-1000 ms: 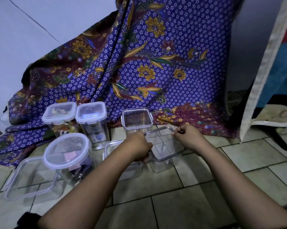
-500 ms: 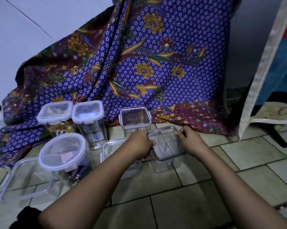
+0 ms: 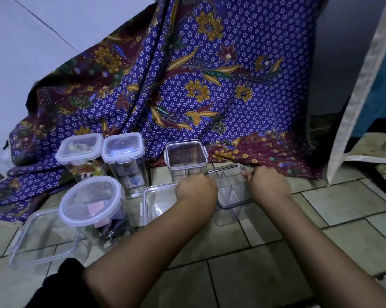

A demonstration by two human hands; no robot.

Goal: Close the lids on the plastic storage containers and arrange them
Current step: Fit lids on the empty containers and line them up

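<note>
Evidently the person is pressing a lid onto the clear divided box, sitting on the tiled floor at about one o'clock from centre. Both hands are curling over its rim, the left hand at nine o'clock, the right hand at three, fingers bent nearly closed on the edges. Next, I judge, the side latches need snapping down.

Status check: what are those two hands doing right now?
Both hands, left and right, pressing lid on divided clear container. Open container close alongside.
</note>
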